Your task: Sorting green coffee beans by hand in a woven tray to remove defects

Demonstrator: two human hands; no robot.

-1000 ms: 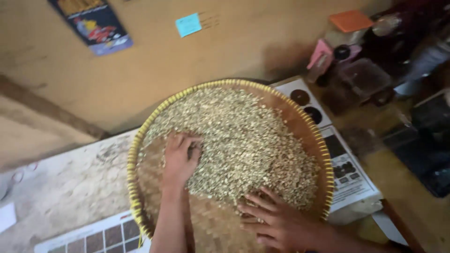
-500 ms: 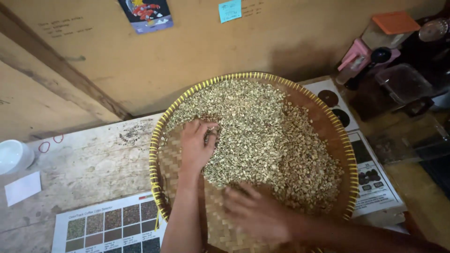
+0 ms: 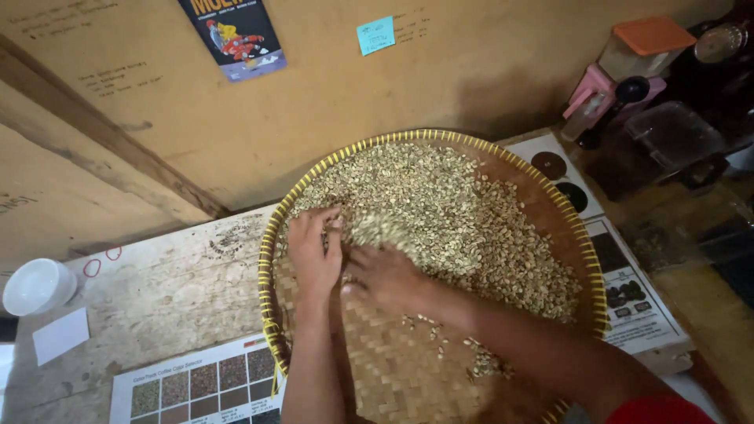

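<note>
Round woven tray (image 3: 408, 377) with yellow rim, centre of the frame, holding pale green beans (image 3: 455, 212) heaped toward its upper right; the bare weave shows at lower centre. The right hand (image 3: 385, 275) has moved from the tray's lower edge up to the heap's left margin, now beside the left hand (image 3: 312, 251). Both hands lie partly curled on the beans, pinching nothing visible. The heap's long axis runs upper left to lower right. A colour chart (image 3: 196, 385) lies at lower left.

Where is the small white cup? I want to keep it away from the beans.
In the head view the white cup stands at the far left on the table, just above a white paper slip, well apart from the woven tray.
</note>
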